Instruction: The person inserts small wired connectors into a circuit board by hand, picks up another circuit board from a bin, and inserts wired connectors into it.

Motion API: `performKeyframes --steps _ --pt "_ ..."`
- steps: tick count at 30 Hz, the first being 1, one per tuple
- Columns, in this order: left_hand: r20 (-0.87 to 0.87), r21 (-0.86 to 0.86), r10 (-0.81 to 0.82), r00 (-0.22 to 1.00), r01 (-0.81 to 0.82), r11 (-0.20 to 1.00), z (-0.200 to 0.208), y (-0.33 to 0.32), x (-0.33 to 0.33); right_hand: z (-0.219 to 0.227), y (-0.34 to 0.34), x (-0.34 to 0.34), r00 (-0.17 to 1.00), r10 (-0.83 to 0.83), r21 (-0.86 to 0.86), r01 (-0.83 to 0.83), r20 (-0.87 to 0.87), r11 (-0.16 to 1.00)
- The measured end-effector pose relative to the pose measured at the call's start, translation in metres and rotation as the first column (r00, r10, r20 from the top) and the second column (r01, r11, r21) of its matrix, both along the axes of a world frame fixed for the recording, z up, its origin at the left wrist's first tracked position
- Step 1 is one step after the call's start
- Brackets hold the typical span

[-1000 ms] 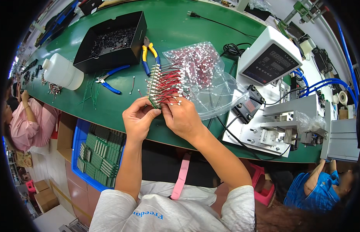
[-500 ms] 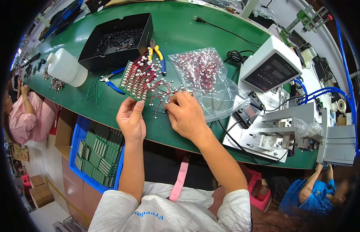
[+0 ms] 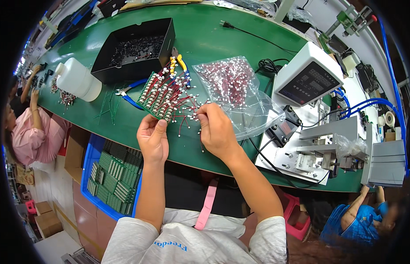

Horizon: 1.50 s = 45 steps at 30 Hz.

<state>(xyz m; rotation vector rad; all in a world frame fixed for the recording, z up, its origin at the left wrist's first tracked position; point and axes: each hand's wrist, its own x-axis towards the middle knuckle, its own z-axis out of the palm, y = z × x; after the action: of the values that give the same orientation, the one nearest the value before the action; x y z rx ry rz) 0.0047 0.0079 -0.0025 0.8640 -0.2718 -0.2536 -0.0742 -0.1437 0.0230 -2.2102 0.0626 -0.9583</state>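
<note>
My left hand (image 3: 153, 140) grips the near edge of a green circuit board panel (image 3: 144, 97) between thumb and fingers. Rows of white connectors and short red-and-black wires stand up from this tilted panel. To its right, my right hand (image 3: 217, 132) is closed in a pinch on a short wire lead (image 3: 202, 146), whose dark end hangs below the fingers. The fingers hide the rest of that lead. Loose red wires with white plugs (image 3: 184, 122) lie between the hands. Beyond my right hand rests a clear plastic bag (image 3: 253, 115) full of similar wire leads.
Blue-handled pliers (image 3: 133, 83) and yellow-and-blue cutters (image 3: 184, 66) lie behind the panel, near a black box (image 3: 121, 70) and white bottle (image 3: 77, 81). A white machine (image 3: 308, 72) with cables stands right. Below left, a blue bin (image 3: 87, 169) holds green boards. Other people sit at both sides.
My right hand has moved slightly right, and a wire lead now hangs from its fingers. My left hand and the panel have shifted a little to the right.
</note>
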Motion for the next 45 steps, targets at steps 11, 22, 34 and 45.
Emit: performKeyframes --steps 11,22,34,45 --pt "0.003 0.053 0.05 0.999 -0.05 0.997 0.002 -0.002 -0.002 0.015 0.004 -0.008 0.96 0.217 0.601 -0.068 -0.179 0.796" --pt "0.008 0.085 0.083 0.997 -0.083 0.993 0.008 -0.006 -0.005 0.02 0.01 -0.012 0.931 0.364 0.773 -0.22 -0.015 0.595" --pt "0.093 0.087 -0.007 0.996 -0.001 0.996 0.004 -0.005 -0.008 0.006 0.024 0.004 0.982 0.179 0.374 -0.187 0.055 0.908" --pt "0.122 0.096 -0.051 0.991 0.04 0.995 0.008 -0.007 -0.014 0.005 0.027 0.004 0.997 0.059 0.282 -0.069 0.043 0.957"
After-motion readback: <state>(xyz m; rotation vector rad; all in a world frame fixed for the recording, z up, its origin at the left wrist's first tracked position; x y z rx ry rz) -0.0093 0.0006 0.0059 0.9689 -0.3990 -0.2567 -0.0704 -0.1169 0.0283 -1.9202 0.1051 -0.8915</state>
